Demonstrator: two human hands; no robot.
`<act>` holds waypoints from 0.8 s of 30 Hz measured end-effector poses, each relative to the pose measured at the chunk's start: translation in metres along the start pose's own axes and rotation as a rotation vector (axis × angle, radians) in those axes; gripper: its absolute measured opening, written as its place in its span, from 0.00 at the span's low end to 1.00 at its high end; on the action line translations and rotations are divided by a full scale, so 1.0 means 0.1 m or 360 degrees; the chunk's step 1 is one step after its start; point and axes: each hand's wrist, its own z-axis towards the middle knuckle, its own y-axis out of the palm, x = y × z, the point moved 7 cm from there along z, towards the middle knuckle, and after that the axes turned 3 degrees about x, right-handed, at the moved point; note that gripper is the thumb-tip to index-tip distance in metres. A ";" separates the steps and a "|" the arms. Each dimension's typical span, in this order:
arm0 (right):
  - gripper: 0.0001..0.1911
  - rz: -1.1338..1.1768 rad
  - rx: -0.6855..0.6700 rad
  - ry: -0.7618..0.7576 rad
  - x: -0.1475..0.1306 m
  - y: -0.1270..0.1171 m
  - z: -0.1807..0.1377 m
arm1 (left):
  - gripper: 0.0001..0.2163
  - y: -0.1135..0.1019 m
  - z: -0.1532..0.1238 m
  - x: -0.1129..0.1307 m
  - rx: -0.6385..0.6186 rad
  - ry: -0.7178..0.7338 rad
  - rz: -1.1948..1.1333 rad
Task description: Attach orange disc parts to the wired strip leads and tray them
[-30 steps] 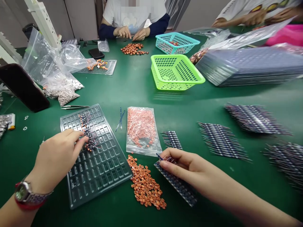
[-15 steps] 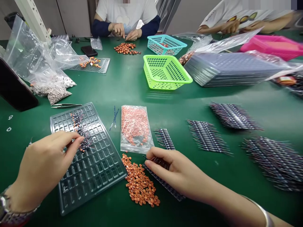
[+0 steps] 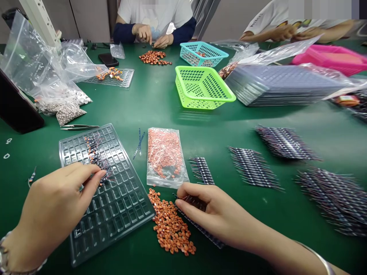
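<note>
My left hand (image 3: 61, 202) is closed in a pinch above a clear plastic tray (image 3: 114, 229) with rows of small pockets. Its fingertips are at a row of small wired parts (image 3: 96, 147) with orange ends lying in the tray; what sits between them is too small to make out. My right hand (image 3: 215, 206) pinches a small dark part with thin wires (image 3: 177, 196). Below that hand lies a dark strip of wired parts (image 3: 210, 236), partly covered by it. Beside it spreads a pile of small orange caps (image 3: 172, 227).
A bag of orange caps (image 3: 164, 152) lies behind the pile. Bundles of wired strips (image 3: 254, 168) are at the right. Tweezers (image 3: 80, 127), a green basket (image 3: 200, 91), stacked clear trays (image 3: 283, 86) and bagged beads (image 3: 70, 112) stand farther back. Two people work across the table.
My left fingertips have shifted slightly right and nearer to me over the tray. My right hand keeps its pinch almost in place. The view has shifted a little.
</note>
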 end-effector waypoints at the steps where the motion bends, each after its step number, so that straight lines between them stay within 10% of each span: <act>1: 0.14 0.0008 -0.0005 0.0000 0.00 0.00 0.00 | 0.10 0.00 0.00 0.00 -0.0001 0.0006 -0.0002; 24: 0.13 -0.0024 0.0039 -0.0062 -0.01 -0.01 -0.01 | 0.09 -0.01 -0.03 0.00 0.0011 0.0035 0.0002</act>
